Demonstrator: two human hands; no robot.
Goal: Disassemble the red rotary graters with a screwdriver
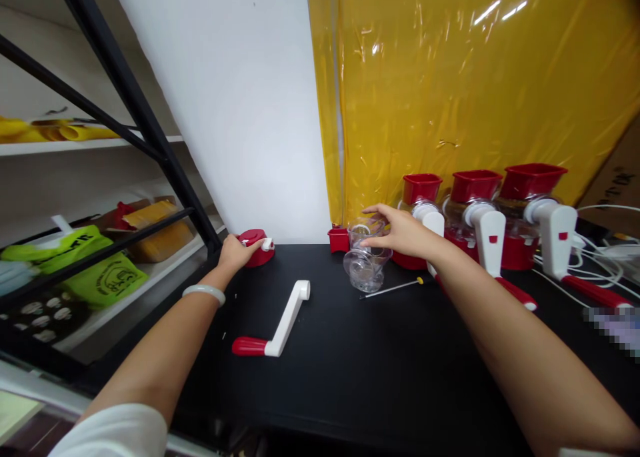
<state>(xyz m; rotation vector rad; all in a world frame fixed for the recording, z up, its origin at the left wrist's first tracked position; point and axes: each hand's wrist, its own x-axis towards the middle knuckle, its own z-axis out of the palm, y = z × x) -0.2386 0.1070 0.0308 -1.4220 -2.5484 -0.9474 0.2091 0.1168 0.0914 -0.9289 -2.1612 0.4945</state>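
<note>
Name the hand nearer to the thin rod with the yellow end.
Right. The right hand is just beyond the rod, at the clear plastic body; the left hand is well off to its left, on the round red part.

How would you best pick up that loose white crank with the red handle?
Probably by the red handle, coming from above on the near side: it is rounded, uncovered, and points left from the nearer end of the white arm.
</note>
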